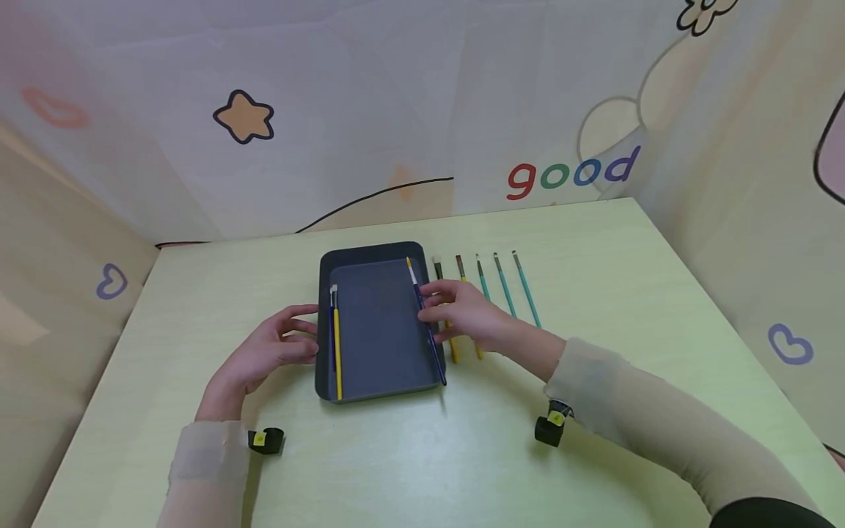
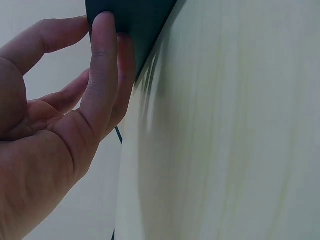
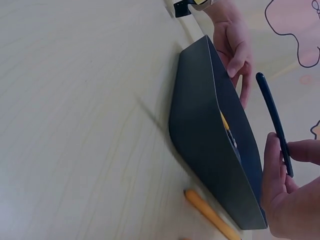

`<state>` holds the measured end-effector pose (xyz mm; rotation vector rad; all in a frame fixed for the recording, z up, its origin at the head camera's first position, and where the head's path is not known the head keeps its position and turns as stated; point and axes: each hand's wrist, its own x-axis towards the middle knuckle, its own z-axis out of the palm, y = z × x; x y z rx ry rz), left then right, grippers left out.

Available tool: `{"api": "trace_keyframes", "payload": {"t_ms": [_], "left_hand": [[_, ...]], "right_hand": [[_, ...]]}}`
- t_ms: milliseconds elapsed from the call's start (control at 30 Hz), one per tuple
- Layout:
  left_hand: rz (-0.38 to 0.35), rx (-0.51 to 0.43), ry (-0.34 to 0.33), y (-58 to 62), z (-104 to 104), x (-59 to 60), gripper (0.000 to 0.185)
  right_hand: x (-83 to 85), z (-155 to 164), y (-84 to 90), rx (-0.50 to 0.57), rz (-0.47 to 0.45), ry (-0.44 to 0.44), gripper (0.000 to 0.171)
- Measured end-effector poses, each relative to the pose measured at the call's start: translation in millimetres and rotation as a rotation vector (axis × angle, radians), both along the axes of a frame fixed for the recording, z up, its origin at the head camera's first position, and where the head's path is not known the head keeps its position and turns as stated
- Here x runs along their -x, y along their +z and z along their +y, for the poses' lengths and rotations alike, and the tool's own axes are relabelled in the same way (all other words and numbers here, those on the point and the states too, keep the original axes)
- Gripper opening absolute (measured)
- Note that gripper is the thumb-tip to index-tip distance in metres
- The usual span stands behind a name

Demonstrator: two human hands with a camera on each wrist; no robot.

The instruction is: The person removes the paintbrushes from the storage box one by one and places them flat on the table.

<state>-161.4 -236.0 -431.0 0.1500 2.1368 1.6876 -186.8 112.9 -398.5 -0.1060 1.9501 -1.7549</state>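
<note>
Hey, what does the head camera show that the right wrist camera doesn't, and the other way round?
Only the head view shows the three teal brushes and the word "good" on the backdrop.

Only the right wrist view shows a broad stretch of the outer wall of the tray, seen from low down.

Both show the tray, the left hand, the right hand holding a dark-blue brush, and a yellow-handled brush inside the tray.
</note>
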Motion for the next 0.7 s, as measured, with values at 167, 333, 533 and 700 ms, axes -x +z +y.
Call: {"api": "trace_keyframes", "payload": {"t_ms": [167, 333, 533, 700], "left_hand": [[-0.007, 0.012, 0.004, -1.6, 1.2, 1.2, 0.073], [-0.008, 0.007, 0.005, -2.4, 0.4, 1.1, 0.073], [-0.001, 0.002, 0.009, -3.5, -1.4, 1.3, 0.072], [0.007, 0.008, 0.002, -3.6, 0.1, 2.6, 0.072]], "right_hand": [[0.7, 16.2, -2.5, -0.009, 0.021, 0.000, 0.051], [2.5, 31.8, -1.4, -0.045, 0.030, -0.014, 0.049], [7.6, 47.5, -2.6, -0.098, 0.042, -0.042, 0.049], [10.9, 63.9, -5.7, -0.131, 0.038, -0.058, 0.049]]}}
